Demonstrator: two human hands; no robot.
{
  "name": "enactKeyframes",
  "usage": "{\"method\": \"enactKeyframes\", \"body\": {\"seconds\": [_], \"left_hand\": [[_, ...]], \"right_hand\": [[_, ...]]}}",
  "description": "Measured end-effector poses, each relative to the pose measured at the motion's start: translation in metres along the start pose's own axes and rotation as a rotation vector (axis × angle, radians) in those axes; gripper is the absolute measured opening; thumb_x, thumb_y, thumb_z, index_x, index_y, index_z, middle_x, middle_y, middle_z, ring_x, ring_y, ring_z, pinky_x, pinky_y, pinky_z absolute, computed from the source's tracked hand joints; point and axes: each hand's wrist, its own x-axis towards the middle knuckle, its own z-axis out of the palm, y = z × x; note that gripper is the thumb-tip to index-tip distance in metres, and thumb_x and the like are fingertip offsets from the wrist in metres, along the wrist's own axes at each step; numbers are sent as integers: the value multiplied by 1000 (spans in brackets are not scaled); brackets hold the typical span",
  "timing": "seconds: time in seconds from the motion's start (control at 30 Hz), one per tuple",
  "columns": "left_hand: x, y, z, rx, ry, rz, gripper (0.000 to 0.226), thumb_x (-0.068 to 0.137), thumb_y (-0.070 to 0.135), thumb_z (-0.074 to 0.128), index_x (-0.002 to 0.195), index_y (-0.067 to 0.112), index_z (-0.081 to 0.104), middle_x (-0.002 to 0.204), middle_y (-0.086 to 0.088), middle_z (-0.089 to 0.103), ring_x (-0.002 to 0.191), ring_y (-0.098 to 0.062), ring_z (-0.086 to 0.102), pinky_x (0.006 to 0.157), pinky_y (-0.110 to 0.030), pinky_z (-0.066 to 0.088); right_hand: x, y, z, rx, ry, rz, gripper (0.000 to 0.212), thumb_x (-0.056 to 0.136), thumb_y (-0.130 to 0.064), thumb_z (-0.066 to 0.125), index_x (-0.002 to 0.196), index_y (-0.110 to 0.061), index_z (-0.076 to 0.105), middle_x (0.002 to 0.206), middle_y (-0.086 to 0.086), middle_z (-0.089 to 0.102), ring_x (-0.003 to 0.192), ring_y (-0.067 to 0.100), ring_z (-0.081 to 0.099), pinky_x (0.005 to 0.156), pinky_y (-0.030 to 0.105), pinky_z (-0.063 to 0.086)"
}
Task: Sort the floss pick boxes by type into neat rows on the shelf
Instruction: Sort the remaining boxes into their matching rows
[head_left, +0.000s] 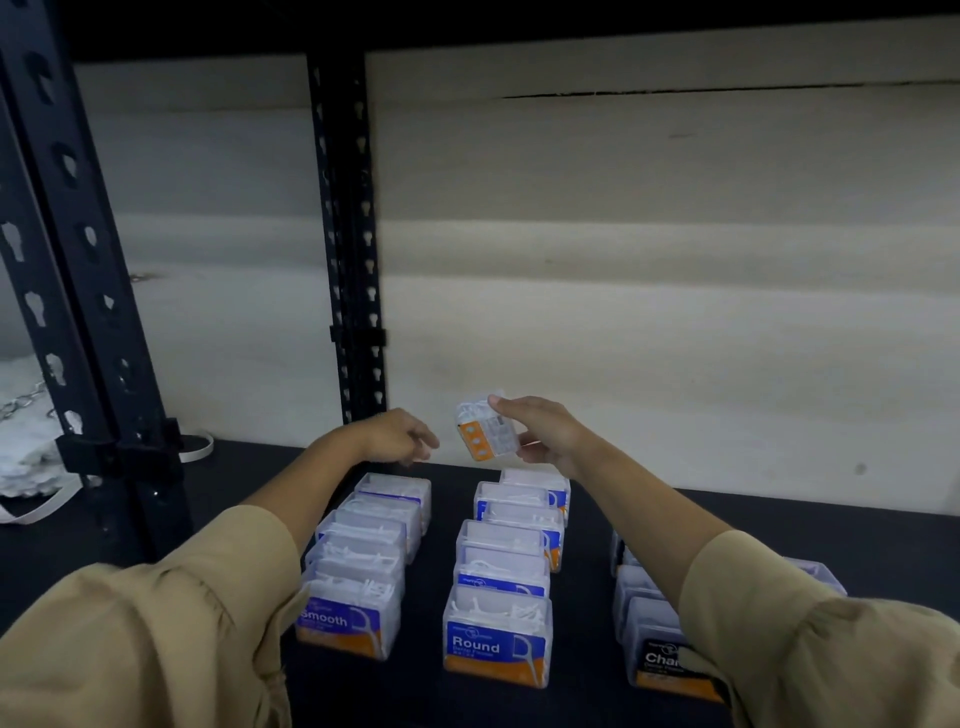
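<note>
Above the sorted rows (498, 566), the right hand (545, 434) grips a floss box (485, 428); left hand (397, 436) loosely curled, empty.

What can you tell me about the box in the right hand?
The held box is a small clear plastic case with white floss picks inside and an orange and white label side facing the camera; its print is too small to read. It is tilted, raised above the shelf behind the middle row. The right hand has it in its grip, thumb on top and fingers underneath. The left hand is close by, not touching.
</note>
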Motion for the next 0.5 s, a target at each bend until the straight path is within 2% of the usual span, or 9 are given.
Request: {"method": "enactKeyframes", "body": {"seconds": [0.1, 0.17, 0.23, 0.37, 0.43, 0.5], "left_hand": [[-5, 15, 1, -462, 74, -27, 33, 99, 29, 44, 119, 6, 57, 94, -11, 67, 78, -23, 68, 72, -30, 54], [-5, 22, 1, -683, 38, -66, 42, 98, 39, 43, 112, 3, 57, 88, -18, 67, 71, -25, 71, 62, -30, 58], [-3, 27, 2, -848, -11, -102, 41, 96, 42, 47, 104, 4, 57, 87, -20, 68, 71, -27, 71, 60, -30, 60], [2, 32, 6, -913, -17, -109, 19, 92, 25, 59, 98, 8, 61, 88, -11, 66, 76, -23, 67, 58, -26, 60], [4, 32, 9, -908, 7, -109, 11, 90, 17, 61, 94, 7, 63, 86, -10, 65, 74, -20, 64, 54, -27, 60], [7, 29, 10, -881, 43, -103, 9, 87, 12, 64, 93, 6, 63, 85, -9, 65, 71, -19, 64, 58, -31, 60]], "right_hand": [[1, 1, 6, 13, 48, -67, 35, 77, -42, 71, 103, -20, 60, 104, 5, 61, 91, 18, 55, 77, 29, 44], [2, 2, 11, 1, 71, -146, 32, 75, -36, 75, 100, -24, 60, 105, 5, 61, 95, 18, 55, 79, 27, 44], [0, 5, 16, -10, 71, -221, 35, 72, -31, 78, 102, -25, 61, 104, 5, 60, 91, 16, 55, 74, 22, 45], [-1, 12, 19, -30, 77, -305, 45, 68, -22, 82, 107, -23, 59, 114, 7, 60, 95, 16, 57, 71, 17, 48], [-2, 16, 17, -89, 59, -304, 54, 68, -21, 82, 115, -24, 54, 120, 6, 56, 105, 18, 54, 77, 20, 48], [-4, 20, 14, -176, 40, -275, 66, 71, -20, 80, 127, -25, 45, 125, 4, 51, 111, 19, 50, 85, 24, 43]]}}
